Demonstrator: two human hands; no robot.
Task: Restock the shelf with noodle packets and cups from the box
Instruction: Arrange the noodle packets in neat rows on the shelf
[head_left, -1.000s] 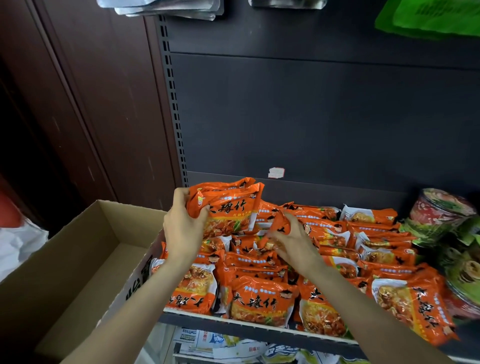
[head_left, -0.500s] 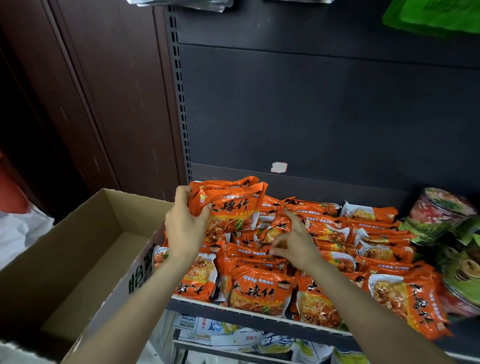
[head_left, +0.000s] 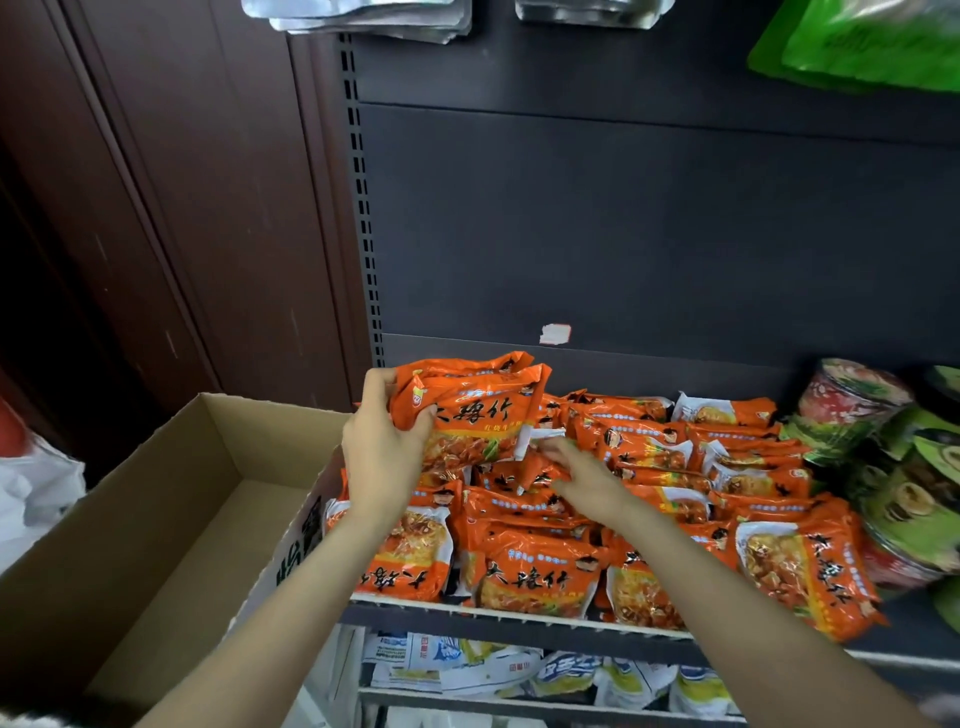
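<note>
Several orange noodle packets lie piled on the dark shelf. My left hand grips the left edge of a small stack of orange packets held above the pile's back left. My right hand reaches into the middle of the pile, its fingers pinching the corner of a packet lying there. Noodle cups with red and green lids stand stacked at the shelf's right end. The brown cardboard box sits to the left of the shelf, and its visible inside holds nothing.
A lower shelf holds white, blue and yellow packets. Silver pouches and green bags hang above. A dark wooden wall panel stands behind the box, and a white plastic bag lies at far left.
My right hand has slid a little further back into the pile. The left hand keeps its hold on the stack of packets. The camera has tilted slightly.
</note>
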